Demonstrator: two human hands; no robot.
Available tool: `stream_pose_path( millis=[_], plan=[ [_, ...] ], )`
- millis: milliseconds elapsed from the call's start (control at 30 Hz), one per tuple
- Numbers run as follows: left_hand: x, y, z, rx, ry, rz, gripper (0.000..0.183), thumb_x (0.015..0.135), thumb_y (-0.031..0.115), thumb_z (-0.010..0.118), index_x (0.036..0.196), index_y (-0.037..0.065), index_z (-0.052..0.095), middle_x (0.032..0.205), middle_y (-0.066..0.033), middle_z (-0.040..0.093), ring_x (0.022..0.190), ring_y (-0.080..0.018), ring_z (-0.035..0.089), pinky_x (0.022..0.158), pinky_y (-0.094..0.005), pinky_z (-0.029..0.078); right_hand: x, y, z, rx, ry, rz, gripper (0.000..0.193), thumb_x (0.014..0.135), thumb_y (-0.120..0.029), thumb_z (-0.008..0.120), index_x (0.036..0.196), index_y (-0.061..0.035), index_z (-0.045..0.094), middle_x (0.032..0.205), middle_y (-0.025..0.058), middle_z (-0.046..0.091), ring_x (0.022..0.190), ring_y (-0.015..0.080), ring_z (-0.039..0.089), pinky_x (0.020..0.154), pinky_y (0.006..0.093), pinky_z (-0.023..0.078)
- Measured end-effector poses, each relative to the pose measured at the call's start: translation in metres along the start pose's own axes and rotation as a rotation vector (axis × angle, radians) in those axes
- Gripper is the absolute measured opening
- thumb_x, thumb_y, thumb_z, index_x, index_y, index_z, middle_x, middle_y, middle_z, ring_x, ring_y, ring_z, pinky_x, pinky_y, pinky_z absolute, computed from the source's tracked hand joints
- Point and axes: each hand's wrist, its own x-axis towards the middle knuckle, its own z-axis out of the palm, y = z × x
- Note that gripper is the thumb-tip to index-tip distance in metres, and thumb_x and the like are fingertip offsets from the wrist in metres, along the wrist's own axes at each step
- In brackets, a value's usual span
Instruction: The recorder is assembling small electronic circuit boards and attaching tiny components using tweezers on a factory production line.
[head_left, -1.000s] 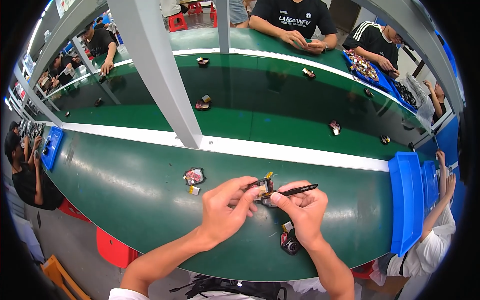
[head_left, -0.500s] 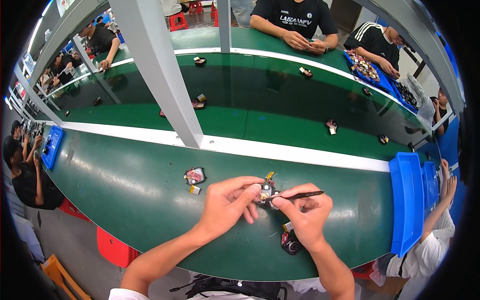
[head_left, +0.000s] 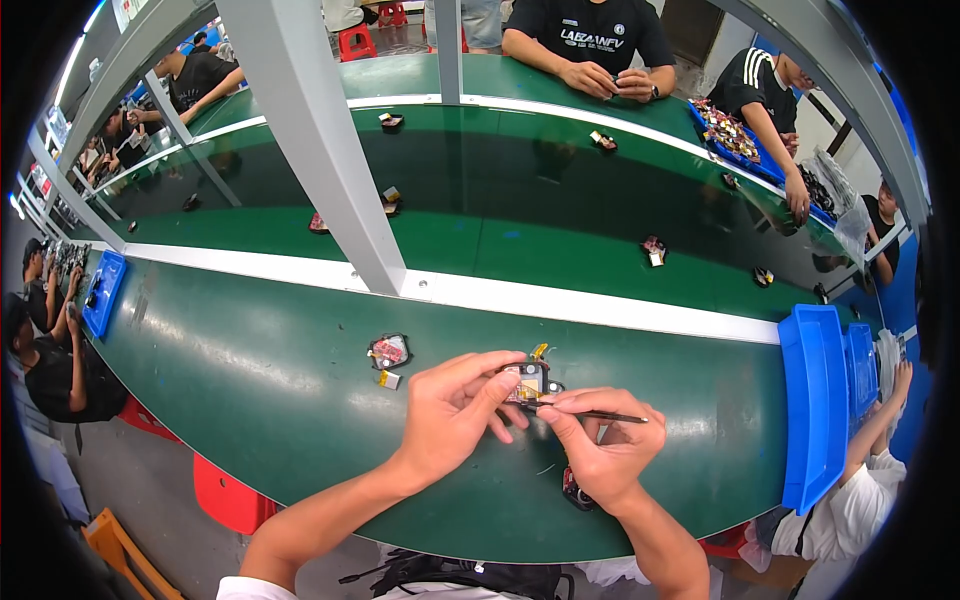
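My left hand (head_left: 440, 420) grips a small black electronic housing (head_left: 530, 372) by its left side, between thumb and fingers. Inside the housing show a circuit board and a pale square part, and a yellow-ended piece (head_left: 540, 351) sticks up behind it. In my right hand (head_left: 608, 460) is a thin black pen-like tool (head_left: 618, 416), pinched between thumb and fingers. Its tip meets the housing's lower right edge. Below my right hand, partly covered by it, lies another black unit (head_left: 573, 487). An opened housing with a reddish board (head_left: 390, 350) and a silver-yellow battery (head_left: 389, 380) rest left of my hands.
A blue tray (head_left: 812, 420) stands at the right end of the green table (head_left: 250, 370). Beyond a white rail (head_left: 560, 310), small units lie on a green belt (head_left: 450, 245). A grey post (head_left: 320, 150) rises from the rail. Co-workers sit across and at both sides.
The tool has tilted, its rear end swinging down, as my right hand shifted slightly lower over the unit beneath. Units on the belt have moved slightly left. A co-worker at far right has reached toward the belt.
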Motion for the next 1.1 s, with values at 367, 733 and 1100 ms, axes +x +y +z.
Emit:
stream_pose_path(
  millis=[367, 733, 1100],
  plan=[
    [0.001, -0.002, 0.009, -0.044, 0.037, 0.012, 0.029, 0.1, 0.008, 0.062, 0.124, -0.008, 0.063, 0.093, -0.0152, 0.07, 0.073, -0.0207, 0.073, 0.054, -0.0271, 0.06, -0.002, 0.004, -0.006, 0.009, 0.006, -0.042, 0.015, 0.075, 0.004, 0.084, 0.083, -0.0026, 0.073, 0.082, 0.0079, 0.077, 0.041, 0.0026, 0.049, 0.041, 0.0189, 0.032],
    [0.005, -0.001, 0.013, 0.063, 0.068, 0.104, 0.024, 0.101, 0.006, 0.06, 0.117, -0.01, 0.067, 0.089, -0.0172, 0.07, 0.064, -0.0223, 0.072, 0.047, -0.0274, 0.058, 0.005, 0.002, -0.018, 0.04, -0.036, 0.008, 0.016, 0.074, 0.004, 0.084, 0.085, -0.001, 0.073, 0.088, 0.0109, 0.077, 0.044, 0.002, 0.048, 0.04, 0.0186, 0.032],
    [0.004, -0.002, 0.02, 0.084, 0.034, 0.074, 0.022, 0.1, 0.004, 0.061, 0.116, -0.009, 0.068, 0.091, -0.0146, 0.069, 0.06, -0.0189, 0.069, 0.044, -0.0254, 0.054, 0.008, 0.005, -0.024, -0.008, -0.109, -0.099, 0.018, 0.071, 0.008, 0.082, 0.082, -0.0039, 0.074, 0.082, 0.0096, 0.077, 0.042, 0.0045, 0.049, 0.039, 0.0206, 0.033]
  ],
)
